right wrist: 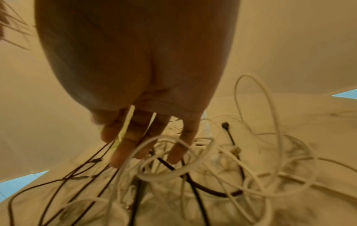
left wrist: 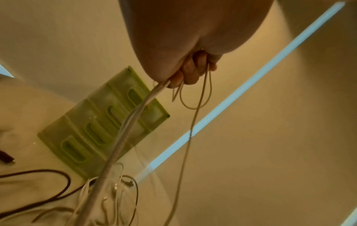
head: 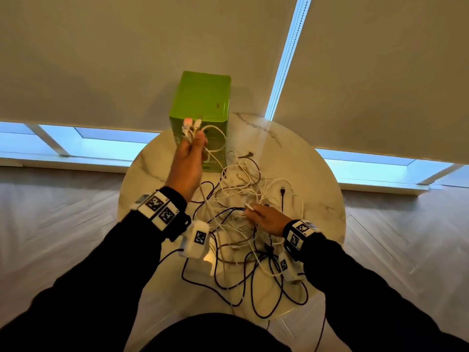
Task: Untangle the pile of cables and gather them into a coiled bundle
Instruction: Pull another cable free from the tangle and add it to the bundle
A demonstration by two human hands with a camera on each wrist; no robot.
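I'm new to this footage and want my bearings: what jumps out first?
A tangle of white and dark cables sprawls over the round marble table. The left hand holds a few white cable ends up before a green box at the table's far edge; the right hand reaches into the pile.

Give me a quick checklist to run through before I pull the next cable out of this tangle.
1. Left hand grips the white cable ends already gathered, lifted above the table: ok.
2. Right hand is down in the cable pile, fingers threaded among the strands: ok.
3. Right hand holds one single cable: cannot tell; several strands cross its fingers.
4. Held white cables run free of the pile: not ok; they trail down into the tangle.
5. Dark cables separated from the white ones: not ok; they loop through each other.
6. Green box clear of the lifted cables: cannot tell; it stands right behind the left hand.
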